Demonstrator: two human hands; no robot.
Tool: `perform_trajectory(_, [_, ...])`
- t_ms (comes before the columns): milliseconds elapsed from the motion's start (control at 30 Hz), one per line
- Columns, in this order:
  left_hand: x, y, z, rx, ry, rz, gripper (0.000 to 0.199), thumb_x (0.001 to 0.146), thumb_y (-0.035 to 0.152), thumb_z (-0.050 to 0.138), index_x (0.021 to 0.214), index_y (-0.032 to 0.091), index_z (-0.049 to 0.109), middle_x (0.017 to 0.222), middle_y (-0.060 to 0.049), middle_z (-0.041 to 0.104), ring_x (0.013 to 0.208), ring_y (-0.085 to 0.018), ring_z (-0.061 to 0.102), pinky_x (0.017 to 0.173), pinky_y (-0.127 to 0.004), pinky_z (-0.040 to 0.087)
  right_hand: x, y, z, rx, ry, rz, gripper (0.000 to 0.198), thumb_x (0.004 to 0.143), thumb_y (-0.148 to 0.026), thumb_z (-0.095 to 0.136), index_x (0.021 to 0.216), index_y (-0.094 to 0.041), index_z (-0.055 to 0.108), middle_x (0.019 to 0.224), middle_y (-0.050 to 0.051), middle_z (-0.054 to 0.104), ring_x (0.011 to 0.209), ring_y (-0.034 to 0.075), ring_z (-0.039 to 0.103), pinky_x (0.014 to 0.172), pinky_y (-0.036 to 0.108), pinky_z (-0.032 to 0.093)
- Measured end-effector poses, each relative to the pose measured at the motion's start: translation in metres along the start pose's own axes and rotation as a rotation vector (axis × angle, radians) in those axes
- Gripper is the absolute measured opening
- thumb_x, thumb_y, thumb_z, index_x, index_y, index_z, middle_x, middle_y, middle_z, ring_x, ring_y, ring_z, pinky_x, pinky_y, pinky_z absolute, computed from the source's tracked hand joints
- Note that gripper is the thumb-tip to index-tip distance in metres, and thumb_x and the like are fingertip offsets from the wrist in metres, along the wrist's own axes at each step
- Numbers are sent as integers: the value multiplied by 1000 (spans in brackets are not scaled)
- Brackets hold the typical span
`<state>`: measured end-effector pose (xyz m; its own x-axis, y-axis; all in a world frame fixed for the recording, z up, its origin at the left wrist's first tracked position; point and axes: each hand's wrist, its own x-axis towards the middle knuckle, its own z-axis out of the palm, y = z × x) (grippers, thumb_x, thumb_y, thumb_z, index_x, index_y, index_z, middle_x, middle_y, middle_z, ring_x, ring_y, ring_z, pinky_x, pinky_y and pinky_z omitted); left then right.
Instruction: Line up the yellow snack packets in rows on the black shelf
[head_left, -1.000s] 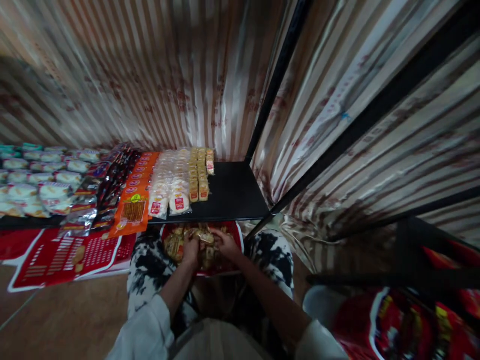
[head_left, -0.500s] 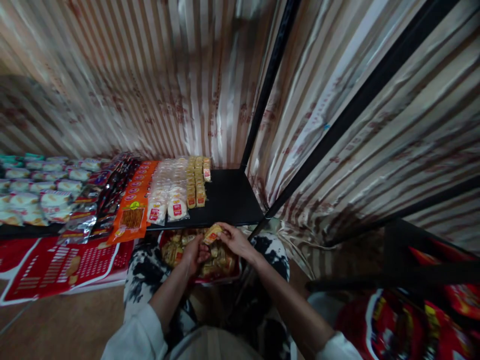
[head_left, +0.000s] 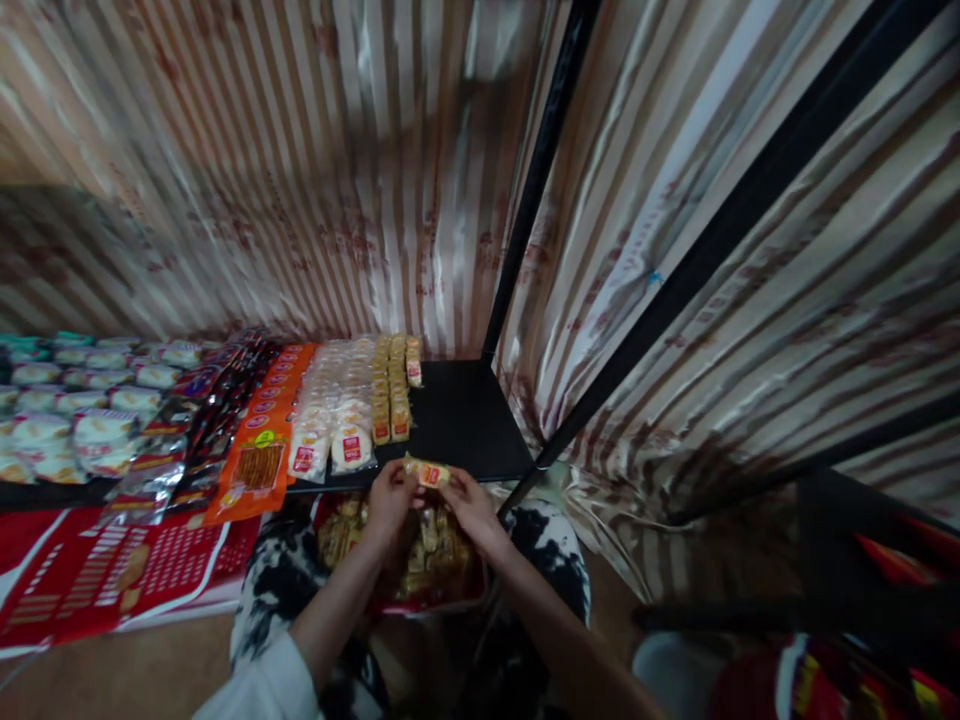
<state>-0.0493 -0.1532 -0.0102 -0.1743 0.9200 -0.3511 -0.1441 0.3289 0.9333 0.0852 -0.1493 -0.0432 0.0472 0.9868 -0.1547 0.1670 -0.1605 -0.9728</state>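
Observation:
A small yellow wrapped snack (head_left: pixel 430 473) with a red and white label is stretched level between my two hands, near the shelf's front edge. My left hand (head_left: pixel 391 500) pinches its left end, and my right hand (head_left: pixel 471 508) grips the right end. Below them, a red-rimmed box (head_left: pixel 450 607) between my knees holds many similar yellow packets (head_left: pixel 431 560). On the black shelf (head_left: pixel 465 420), rows of the same yellow snacks (head_left: pixel 391 395) stand beside white round crackers (head_left: pixel 352 447) in clear wrappers.
Farther left on the shelf lie an orange snack bag (head_left: pixel 259 440), dark packets (head_left: pixel 217 410) and white-wrapped snacks (head_left: pixel 105 430). Black metal posts (head_left: pixel 536 190) rise at the right before a striped curtain (head_left: pixel 360 180). Red packages (head_left: pixel 832 680) sit at lower right.
The snack has turned from tilted to level, its label now facing me, and both hands hold its ends. The view has tipped slightly upward.

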Motion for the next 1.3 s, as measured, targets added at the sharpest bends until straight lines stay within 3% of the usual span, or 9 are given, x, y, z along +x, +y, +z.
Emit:
perform_trajectory(100, [16, 11, 3, 303, -34, 128, 26, 75, 19, 56, 101, 19, 58, 69, 2, 64, 55, -10, 57, 54, -20, 46, 8, -9, -11, -351, 95, -303, 44, 71, -26, 62, 115, -22, 57, 108, 6, 65, 101, 23, 57, 91, 40, 44])
perform_trajectory(167, [25, 20, 5, 473, -74, 211, 29, 74, 19, 55, 103, 20, 60, 76, 0, 67, 61, -11, 59, 62, -22, 48, 15, -16, -17, -446, 44, -417, 44, 73, -26, 60, 117, -24, 57, 107, 5, 65, 98, 23, 55, 90, 38, 44])
perform_trajectory(333, [41, 43, 23, 662, -39, 342, 36, 76, 17, 52, 111, 18, 60, 107, -6, 66, 87, -17, 62, 84, -27, 46, 50, -21, -17, -394, 12, -393, 33, 73, -25, 58, 105, -23, 63, 93, 2, 67, 79, 17, 58, 77, 31, 47])
perform_trajectory(467, [47, 50, 48, 560, 71, 370, 48, 80, 17, 47, 127, 13, 46, 129, -12, 52, 94, -17, 61, 90, -28, 44, 93, -18, -11, -299, 78, -320, 31, 72, -28, 58, 102, -23, 63, 87, 1, 67, 72, 15, 59, 70, 28, 49])
perform_trajectory(567, [55, 47, 65, 481, 102, 376, 45, 83, 17, 41, 127, 11, 45, 133, -13, 48, 114, -19, 52, 101, -28, 36, 127, -18, -5, -243, 124, -266, 30, 72, -29, 57, 101, -22, 62, 84, 2, 67, 71, 15, 60, 69, 28, 50])
perform_trajectory(767, [94, 29, 85, 383, 73, 245, 47, 88, 22, 34, 134, 12, 37, 144, -9, 36, 134, -15, 30, 112, -27, 20, 178, -23, 18, -193, 96, -233, 29, 74, -31, 53, 102, -23, 60, 84, 1, 68, 74, 16, 62, 70, 28, 51])
perform_trajectory(967, [129, 30, 91, 267, 129, 194, 50, 92, 28, 29, 140, 13, 27, 149, -9, 25, 137, -18, 23, 113, -31, 18, 208, -30, 32, -197, 40, -256, 28, 76, -32, 52, 101, -22, 59, 91, 1, 68, 81, 16, 62, 75, 28, 50])
perform_trajectory(1300, [153, 31, 94, 205, 164, 156, 47, 91, 18, 31, 137, 13, 33, 146, -9, 32, 134, -18, 30, 112, -35, 24, 232, -17, 39, -427, 56, -334, 35, 76, -19, 48, 110, -20, 59, 103, 5, 64, 96, 19, 58, 89, 31, 45])
